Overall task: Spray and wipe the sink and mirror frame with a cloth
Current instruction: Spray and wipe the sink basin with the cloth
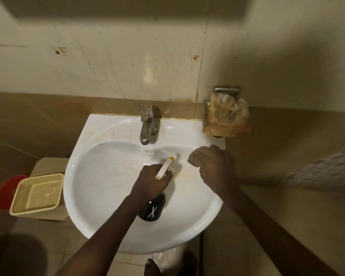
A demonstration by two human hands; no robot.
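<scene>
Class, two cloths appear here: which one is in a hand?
The small brown cloth gripped by the right hand over the sink; the crumpled tan cloth hangs on the wall holder.

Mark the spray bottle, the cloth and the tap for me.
spray bottle (152, 209): head view, on its black body.
cloth (195, 158): head view, on the part showing beyond the right hand's fingers.
tap (145, 126): head view, on its metal spout.

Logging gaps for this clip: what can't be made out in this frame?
- Mirror frame: above the head view's top edge, not visible.
- Cloth: mostly under the right hand; only a brown edge shows.
- Spray bottle: neck and trigger covered by the left hand; spray too fine to see.
- Sink drain: hidden behind the left hand.
</scene>
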